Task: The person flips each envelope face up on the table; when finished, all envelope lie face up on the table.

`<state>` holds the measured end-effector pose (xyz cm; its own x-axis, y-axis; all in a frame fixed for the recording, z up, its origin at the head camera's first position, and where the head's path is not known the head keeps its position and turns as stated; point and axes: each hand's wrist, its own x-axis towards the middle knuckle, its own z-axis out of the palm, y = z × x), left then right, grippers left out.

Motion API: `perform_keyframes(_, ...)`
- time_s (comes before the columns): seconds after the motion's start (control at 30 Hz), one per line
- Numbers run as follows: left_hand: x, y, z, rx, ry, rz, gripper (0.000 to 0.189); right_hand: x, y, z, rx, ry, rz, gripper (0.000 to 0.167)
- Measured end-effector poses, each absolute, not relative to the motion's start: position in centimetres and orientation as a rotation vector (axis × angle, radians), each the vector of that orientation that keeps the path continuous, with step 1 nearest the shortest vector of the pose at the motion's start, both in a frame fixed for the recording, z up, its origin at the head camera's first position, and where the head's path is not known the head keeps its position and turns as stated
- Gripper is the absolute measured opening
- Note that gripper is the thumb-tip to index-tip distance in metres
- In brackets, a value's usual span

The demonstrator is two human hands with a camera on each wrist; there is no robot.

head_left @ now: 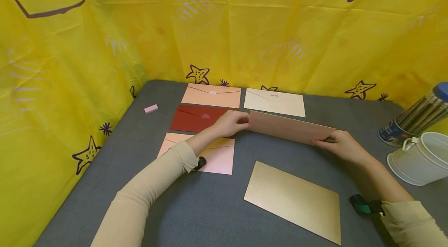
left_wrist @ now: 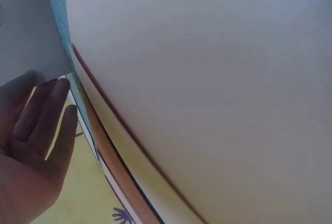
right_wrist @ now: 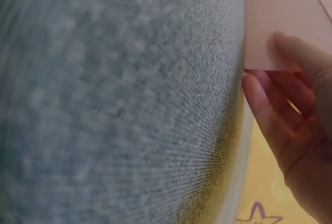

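Note:
In the head view a brownish-pink envelope [head_left: 285, 127] is held up at a tilt by its two ends. My left hand [head_left: 231, 121] pinches its left end, and my right hand [head_left: 343, 145] grips the right end with the thumb on the near face. The right wrist view has the right thumb [right_wrist: 301, 50] flat on the envelope's corner. Behind it lies a white envelope [head_left: 274, 103]; a gold envelope [head_left: 295, 202] lies nearer, below the held one. Under and beside my left arm are a dark red envelope [head_left: 192, 118] and a pink envelope [head_left: 218, 157], partly covered by the forearm.
A peach envelope [head_left: 211, 96] lies at the back of the grey table [head_left: 196, 212]. Toward the left edge is a small pink block [head_left: 151, 109]. At the right stand a holder of pencils [head_left: 397, 132] and a white metal bucket [head_left: 414, 163]. Yellow cloth [head_left: 224, 33] hangs behind.

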<state>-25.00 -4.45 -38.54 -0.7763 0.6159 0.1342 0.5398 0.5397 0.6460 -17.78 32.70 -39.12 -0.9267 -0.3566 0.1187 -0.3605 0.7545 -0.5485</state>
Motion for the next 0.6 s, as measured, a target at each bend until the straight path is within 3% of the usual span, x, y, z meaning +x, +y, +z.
perform_keyframes(0.3,-24.9,-4.6,-38.58,0.914,2.613,1.096,0.015,-17.92,32.38,-38.79,0.471,-3.027,0.966,0.027)
perform_keyframes(0.6,-24.37,-4.63,-38.66,0.572,2.505,1.287,0.035,-18.29,31.76,-38.91,0.281,-3.094,1.17,0.048)
